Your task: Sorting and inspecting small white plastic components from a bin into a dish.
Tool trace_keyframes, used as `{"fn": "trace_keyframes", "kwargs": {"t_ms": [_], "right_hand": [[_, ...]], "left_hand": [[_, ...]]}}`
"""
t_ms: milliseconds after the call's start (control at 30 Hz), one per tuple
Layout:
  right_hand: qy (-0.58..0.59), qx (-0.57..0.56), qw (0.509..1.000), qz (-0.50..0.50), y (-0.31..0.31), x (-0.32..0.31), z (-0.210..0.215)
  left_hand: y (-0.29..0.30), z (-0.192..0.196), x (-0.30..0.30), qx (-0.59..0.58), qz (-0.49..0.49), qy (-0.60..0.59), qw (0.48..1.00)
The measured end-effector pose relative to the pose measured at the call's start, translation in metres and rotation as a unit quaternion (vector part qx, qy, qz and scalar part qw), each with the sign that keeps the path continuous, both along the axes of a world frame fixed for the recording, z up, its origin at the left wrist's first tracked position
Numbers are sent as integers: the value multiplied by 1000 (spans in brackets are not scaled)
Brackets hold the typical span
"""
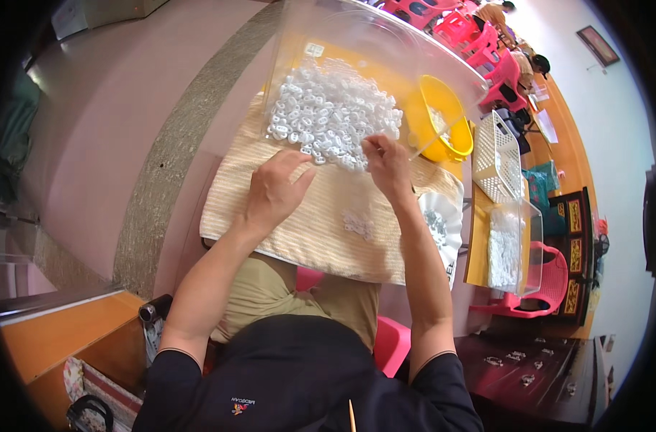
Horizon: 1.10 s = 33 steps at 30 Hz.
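A heap of small white plastic pieces with holes [331, 108] lies in front of me, within a clear plastic bin [371, 32] whose near side is open toward me. My left hand [277, 186] is at the heap's near left edge, thumb and fingers apart, with nothing visible between them. At the heap's near right edge, my right hand [387, 164] has its fingertips pinched together; what they hold, if anything, is too small to make out. Between my forearms, a little cluster of pale pieces [357, 224] rests on the cream ribbed towel [299, 234].
A yellow basin [454, 144] with some white pieces stands right of the bin. Beside my right forearm is a white bag [449, 216] with small pieces. Farther right are a white basket [495, 169] and another clear box [533, 245] of white pieces. People sit among pink chairs beyond.
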State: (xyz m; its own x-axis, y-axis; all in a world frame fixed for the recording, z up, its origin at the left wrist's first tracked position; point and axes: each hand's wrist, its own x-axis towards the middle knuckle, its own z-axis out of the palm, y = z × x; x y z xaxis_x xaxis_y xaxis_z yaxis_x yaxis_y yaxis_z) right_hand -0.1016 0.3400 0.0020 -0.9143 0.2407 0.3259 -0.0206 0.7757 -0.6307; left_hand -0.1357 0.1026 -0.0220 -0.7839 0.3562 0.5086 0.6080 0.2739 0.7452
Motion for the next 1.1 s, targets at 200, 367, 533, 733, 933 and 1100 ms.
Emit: {"fn": "trace_keyframes", "kwargs": {"t_ms": [200,367,533,733,933,1100], "right_hand": [[-12,-357,931,77,-59,40,0],[34,-376,924,61,-79,56,-2],[82,-382,920,36,-87,64,-9],[94,-379,920,31,-94,74,-7],[91,-408,908,-3,-93,82,-13],[34,-172,984,-34,-68,115,3]], "left_hand": [[10,4,7,228,-221,-457,831],[14,10,14,289,-292,-517,751],[19,5,19,307,-285,-530,737],[18,5,19,299,-275,-525,748],[24,2,26,304,-260,-524,752],[21,9,29,278,-226,-539,762]]}}
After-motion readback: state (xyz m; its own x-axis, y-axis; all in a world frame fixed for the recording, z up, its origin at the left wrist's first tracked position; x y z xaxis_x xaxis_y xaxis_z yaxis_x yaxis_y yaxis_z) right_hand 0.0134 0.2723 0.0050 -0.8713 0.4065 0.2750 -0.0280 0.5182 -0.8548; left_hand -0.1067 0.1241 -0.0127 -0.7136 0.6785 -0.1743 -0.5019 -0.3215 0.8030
